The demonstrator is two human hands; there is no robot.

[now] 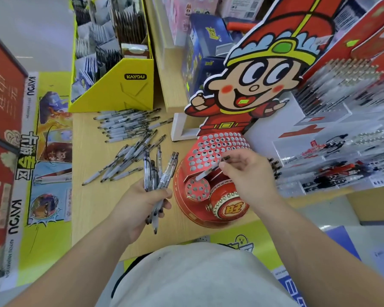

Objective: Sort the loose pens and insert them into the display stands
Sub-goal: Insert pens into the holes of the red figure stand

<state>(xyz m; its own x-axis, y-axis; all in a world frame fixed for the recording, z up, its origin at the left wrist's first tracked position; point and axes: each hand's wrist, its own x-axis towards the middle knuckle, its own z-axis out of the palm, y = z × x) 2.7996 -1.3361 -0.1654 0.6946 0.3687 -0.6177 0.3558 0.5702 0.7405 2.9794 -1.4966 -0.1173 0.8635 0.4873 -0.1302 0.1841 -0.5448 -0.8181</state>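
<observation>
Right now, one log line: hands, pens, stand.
left hand: holds pen bundle | right hand: pinches single pen, tip at small perforated disc of red display stand | loose pens: on wooden table | step: insert pen

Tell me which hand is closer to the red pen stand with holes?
Right. The right hand is over the red pen stand, pinching a pen whose tip is at its small round panel. The left hand grips a bundle of pens beside the stand, over the table.

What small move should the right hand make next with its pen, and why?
Probably push the pen down into a hole of the small red stand: the right hand pinches it slanted, tip at the perforated top, not visibly seated.
</observation>
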